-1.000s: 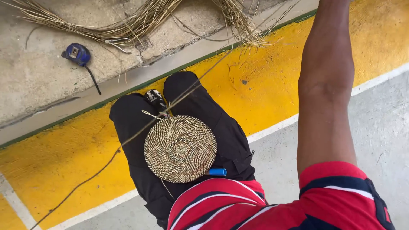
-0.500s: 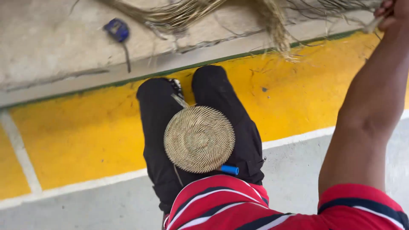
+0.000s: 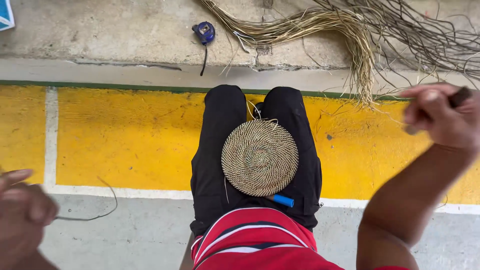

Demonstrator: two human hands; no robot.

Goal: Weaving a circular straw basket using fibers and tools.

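While the woven disc (image 3: 259,157) lay on the lap, the right hand (image 3: 440,117), closed on a dark handle, was right of it; the left hand (image 3: 22,215), blurred, pinched a strand (image 3: 95,212). Even tension would keep coils tight.

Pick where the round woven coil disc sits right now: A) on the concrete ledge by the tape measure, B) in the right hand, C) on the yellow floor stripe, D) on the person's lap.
D: the woven disc lies on the black trousers, with both hands away from it.
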